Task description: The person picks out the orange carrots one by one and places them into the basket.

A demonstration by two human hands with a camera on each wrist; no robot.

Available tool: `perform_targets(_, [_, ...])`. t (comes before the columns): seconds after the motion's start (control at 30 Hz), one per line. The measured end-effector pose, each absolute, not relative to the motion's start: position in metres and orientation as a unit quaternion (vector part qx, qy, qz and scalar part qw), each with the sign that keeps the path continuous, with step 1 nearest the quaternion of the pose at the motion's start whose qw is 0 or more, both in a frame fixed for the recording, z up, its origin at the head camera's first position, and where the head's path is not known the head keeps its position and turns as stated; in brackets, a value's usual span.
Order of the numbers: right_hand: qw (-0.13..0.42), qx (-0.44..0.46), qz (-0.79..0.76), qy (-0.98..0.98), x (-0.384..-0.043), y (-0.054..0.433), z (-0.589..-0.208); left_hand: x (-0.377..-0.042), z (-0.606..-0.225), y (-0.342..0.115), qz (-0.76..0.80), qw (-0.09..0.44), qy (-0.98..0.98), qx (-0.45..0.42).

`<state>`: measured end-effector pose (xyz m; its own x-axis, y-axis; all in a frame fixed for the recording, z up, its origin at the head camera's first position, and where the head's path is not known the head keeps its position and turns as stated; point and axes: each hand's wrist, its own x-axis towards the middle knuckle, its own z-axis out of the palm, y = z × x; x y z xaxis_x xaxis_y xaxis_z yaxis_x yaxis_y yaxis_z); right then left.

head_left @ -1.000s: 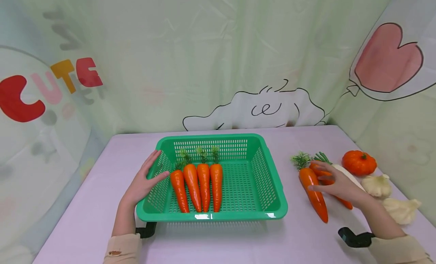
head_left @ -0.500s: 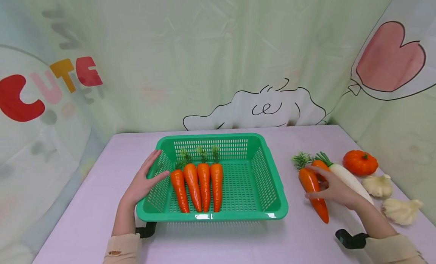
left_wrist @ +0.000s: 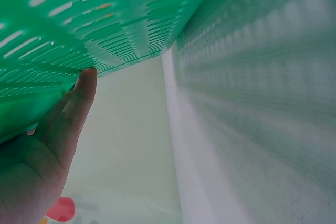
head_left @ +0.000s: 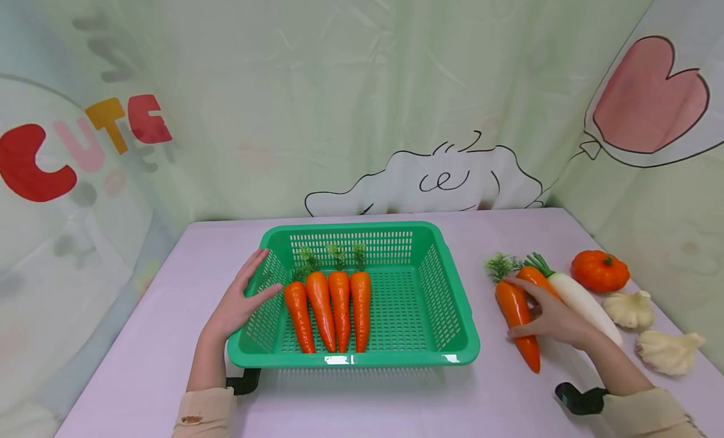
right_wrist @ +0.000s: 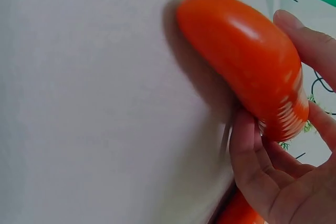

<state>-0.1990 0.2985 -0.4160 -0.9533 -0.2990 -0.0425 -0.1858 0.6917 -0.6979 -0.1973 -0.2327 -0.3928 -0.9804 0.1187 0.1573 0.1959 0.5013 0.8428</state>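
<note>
My left hand (head_left: 237,306) lies against the left side of a green plastic basket (head_left: 353,361), with fairly straight fingers along the rim and the thumb reaching over it. Seen from the left wrist, a finger touches the slatted outer wall. Several toy carrots (head_left: 339,309) with leafy tops lie side by side in the basket's left half. To the basket's right, my right hand (head_left: 557,315) grips a carrot (head_left: 513,306) between thumb and fingers. The right wrist view shows this carrot (right_wrist: 247,51) tip-first, with a shadow beside it. Another carrot (head_left: 534,278) lies partly hidden behind the hand.
Beside the right hand lies a white radish (head_left: 582,303) with a green top. Farther right are a small orange pumpkin (head_left: 601,271) and two garlic bulbs (head_left: 629,309). A pale cloth (head_left: 413,400) covers the table, and a printed curtain (head_left: 339,98) hangs behind it.
My right hand has moved slightly left and closed its fingers around the nearer carrot, whose tip has shifted a little left. More of the radish shows. The left hand and basket stay put.
</note>
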Motion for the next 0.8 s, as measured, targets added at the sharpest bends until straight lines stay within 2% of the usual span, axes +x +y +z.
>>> perform_targets(0.27, [0.07, -0.128, -0.364, 0.92, -0.2007, 0.2975, -0.4175, -0.1971, -0.393, -0.2331, -0.493, 0.039, -0.865, -0.087])
perform_targets(0.8, [0.095, -0.099, -0.41, 0.902, -0.1987, 0.2978, -0.4181, -0.1979, -0.393, -0.2323, -0.493, 0.042, -0.864, -0.091])
